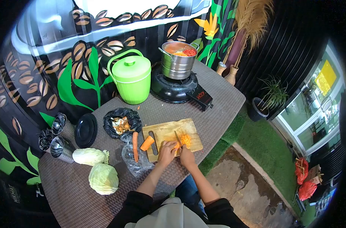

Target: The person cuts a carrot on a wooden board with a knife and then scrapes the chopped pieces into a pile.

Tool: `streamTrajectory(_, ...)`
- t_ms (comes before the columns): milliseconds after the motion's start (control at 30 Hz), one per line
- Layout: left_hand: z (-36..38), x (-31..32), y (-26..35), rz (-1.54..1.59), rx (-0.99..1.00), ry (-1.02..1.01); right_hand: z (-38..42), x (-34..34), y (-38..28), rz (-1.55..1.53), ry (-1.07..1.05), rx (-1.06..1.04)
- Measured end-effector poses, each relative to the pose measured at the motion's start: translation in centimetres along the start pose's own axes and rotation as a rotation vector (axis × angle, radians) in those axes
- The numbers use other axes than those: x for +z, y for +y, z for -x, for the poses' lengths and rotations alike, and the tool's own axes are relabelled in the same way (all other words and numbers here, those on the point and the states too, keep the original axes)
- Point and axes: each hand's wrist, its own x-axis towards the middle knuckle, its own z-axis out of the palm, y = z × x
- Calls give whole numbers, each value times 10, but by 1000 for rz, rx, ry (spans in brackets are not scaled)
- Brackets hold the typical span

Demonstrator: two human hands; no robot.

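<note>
On the wooden cutting board, my right hand is closed round a knife, its blade pointing away from me. My left hand presses a piece of carrot against the board, just left of the blade; the fingers partly cover it. Finely diced carrot lies heaped to the right of the knife. Near the board's slotted handle rests a thick carrot chunk. A whole peeled carrot lies farther left, on a clear plastic bag.
A black bag of peelings sits behind the carrot. Two cabbages, black plates and metal utensil holders stand left. At the back are a green lidded bucket and a steel pot on a portable stove.
</note>
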Motion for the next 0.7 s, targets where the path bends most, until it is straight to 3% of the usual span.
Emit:
streamTrajectory(100,9,2,-4,-9,39,24,6,-3,5,31,-23,-101)
streamTrajectory(167,10,2,-6,-12,37,26,18,-2,-5,-1,-15,37)
streamTrajectory(267,9,2,-4,-11,33,25,19,15,-1,-8,54,41)
streamTrajectory(367,3,5,-8,-3,31,26,-1,-7,1,-4,-50,9)
streamTrajectory(567,1,3,-4,9,15,36,14,9,-5,-12,35,39)
streamTrajectory(700,1,3,-5,18,-18,14,3,-2,1,-32,-22,25)
